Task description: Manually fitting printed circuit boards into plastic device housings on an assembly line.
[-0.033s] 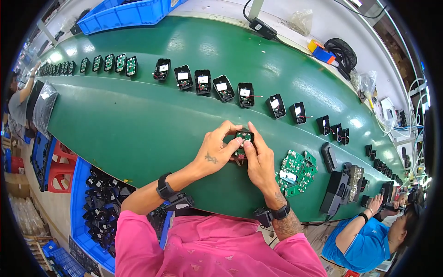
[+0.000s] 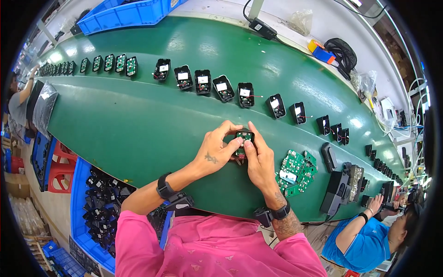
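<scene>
Over the near middle of the green table, my left hand (image 2: pixel 215 148) and my right hand (image 2: pixel 261 162) together hold a small black plastic housing. A green circuit board (image 2: pixel 242 151) sits in it, and both thumbs press on the board's face. My fingers wrap round the housing's sides and hide much of it. How fully the board is seated cannot be made out. Just right of my right hand lies a pile of loose green circuit boards (image 2: pixel 302 170). Beyond my hands stands a row of open black housings (image 2: pixel 202 82) with white labels and thin wires.
Farther left, several housings (image 2: pixel 131 66) hold green boards. A blue crate (image 2: pixel 80 210) of black parts stands by the table's near left edge; another blue crate (image 2: pixel 122 21) is at the back. Black devices (image 2: pixel 336 194) lie at right, near a co-worker in blue (image 2: pixel 357 244).
</scene>
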{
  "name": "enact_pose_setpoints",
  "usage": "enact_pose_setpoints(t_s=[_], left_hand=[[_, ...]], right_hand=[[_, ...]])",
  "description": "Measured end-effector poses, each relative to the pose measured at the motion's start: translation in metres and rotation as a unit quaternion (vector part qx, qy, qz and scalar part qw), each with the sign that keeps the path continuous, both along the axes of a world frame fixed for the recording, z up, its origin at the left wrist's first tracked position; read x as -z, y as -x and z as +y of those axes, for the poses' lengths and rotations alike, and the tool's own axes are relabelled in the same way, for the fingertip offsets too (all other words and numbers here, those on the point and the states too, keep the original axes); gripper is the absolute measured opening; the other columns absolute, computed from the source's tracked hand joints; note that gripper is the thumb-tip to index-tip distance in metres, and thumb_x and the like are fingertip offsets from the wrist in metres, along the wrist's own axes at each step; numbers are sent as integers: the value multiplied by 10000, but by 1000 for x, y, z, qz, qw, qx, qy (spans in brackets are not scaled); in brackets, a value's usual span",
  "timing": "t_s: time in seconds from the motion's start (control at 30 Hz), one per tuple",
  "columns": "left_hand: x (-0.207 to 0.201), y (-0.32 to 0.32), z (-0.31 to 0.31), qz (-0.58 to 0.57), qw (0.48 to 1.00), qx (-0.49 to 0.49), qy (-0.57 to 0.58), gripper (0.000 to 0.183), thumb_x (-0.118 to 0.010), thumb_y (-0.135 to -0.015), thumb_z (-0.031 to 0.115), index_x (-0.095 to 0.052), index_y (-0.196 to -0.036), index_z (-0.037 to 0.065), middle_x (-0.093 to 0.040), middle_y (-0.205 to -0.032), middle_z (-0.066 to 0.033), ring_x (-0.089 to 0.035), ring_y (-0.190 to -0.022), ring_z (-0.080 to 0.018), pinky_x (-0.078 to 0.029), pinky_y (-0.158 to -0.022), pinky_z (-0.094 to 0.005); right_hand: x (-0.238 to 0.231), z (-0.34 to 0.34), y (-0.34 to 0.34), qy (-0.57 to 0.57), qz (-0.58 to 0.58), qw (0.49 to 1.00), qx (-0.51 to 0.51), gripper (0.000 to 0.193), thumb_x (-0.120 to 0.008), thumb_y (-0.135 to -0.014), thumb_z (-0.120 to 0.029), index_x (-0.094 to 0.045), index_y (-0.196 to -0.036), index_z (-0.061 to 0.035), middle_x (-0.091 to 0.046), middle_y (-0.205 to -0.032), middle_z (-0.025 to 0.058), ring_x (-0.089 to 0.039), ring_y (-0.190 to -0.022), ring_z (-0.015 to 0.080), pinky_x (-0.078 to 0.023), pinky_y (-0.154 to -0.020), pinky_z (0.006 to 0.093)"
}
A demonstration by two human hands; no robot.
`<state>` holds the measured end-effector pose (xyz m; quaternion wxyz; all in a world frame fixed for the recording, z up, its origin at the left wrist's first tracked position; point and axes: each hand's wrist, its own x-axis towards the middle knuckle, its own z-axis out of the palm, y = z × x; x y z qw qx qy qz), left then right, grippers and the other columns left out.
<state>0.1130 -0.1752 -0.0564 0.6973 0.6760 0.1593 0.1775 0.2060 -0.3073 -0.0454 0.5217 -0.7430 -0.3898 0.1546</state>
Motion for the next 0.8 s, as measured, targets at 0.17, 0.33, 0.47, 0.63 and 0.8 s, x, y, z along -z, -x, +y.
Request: enact_pose_setpoints(t_s=[0.17, 0.33, 0.47, 0.63, 0.8], left_hand=[[4, 1, 0, 4, 999, 11, -32, 243, -533, -979, 63, -494, -1183, -63, -639, -1176, -193, -695, -933, -220, -635, -679, -328], [9, -1, -4, -7, 997, 4, -72, 244, -543, -980, 61, -507, -1197, -45, -647, -1154, -195, -699, -881, -246, -588, -693, -335], [11, -1, -9, -37, 994, -17, -97, 250, -566, -967, 42, -525, -1204, -26, -652, -1147, -198, -690, -833, -280, -538, -679, -344], [13, 2, -11, -118, 972, -57, -195, 287, -589, -946, -3, -536, -1228, -9, -645, -1198, -204, -684, -987, -289, -584, -785, -341], [15, 5, -8, -155, 953, -70, -252, 311, -610, -919, -25, -541, -1222, -1, -617, -1242, -259, -653, -1067, -432, -563, -850, -412]], right_hand=[[-4, -1, 1, 38, 18, 999, -2, 427, -549, -989, -131, -499, -1393, 0, -690, -911, 182, -682, -774, 217, -536, -721, 347], [1, -4, -2, 24, 48, 999, 9, 403, -569, -981, -119, -531, -1367, -9, -587, -851, 21, -516, -760, 82, -474, -698, 255], [11, -3, -4, -65, 129, 989, -11, 377, -573, -970, -49, -552, -1346, -29, -633, -878, 49, -582, -747, 121, -508, -694, 275], [15, 1, -2, -126, 75, 989, -16, 367, -592, -949, -11, -581, -1315, -41, -605, -942, 37, -550, -791, 110, -484, -709, 262], [21, 0, -3, -147, 41, 988, -26, 374, -613, -935, -10, -590, -1307, -46, -610, -951, 54, -551, -778, 136, -470, -687, 281]])
